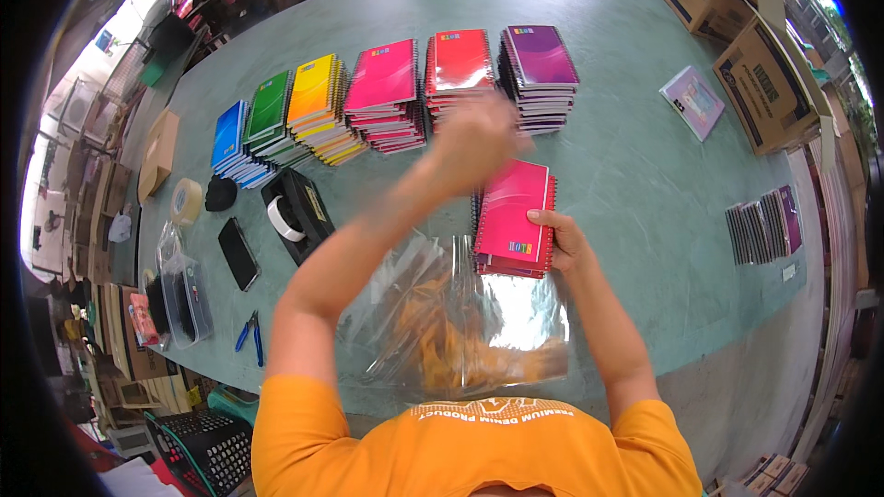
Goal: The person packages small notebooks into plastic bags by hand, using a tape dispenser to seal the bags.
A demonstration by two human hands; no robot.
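My right hand [564, 241] grips a small bundle of spiral notebooks [516, 216] by its right edge, thumb on the pink top cover. The bundle is over the table just beyond a clear plastic sheet or bag [460, 322]. Blurred by motion, my left hand [481, 143] is stretched across the front of the red notebook stack [460, 60], near the purple notebook stack [541, 60]. Its fingers are smeared, so whether they hold anything is unclear. Leftward in the same row stand pink [382, 74], yellow [313, 92], green [269, 109] and blue [230, 133] notebook stacks.
On the left lie a tape dispenser [299, 216], a phone [239, 253], blue-handled pliers [249, 339], a tape roll [187, 202] and a plastic container [189, 304]. Rightward are a packaged notebook [693, 103], a row of notebooks [764, 227] and an open carton [764, 83].
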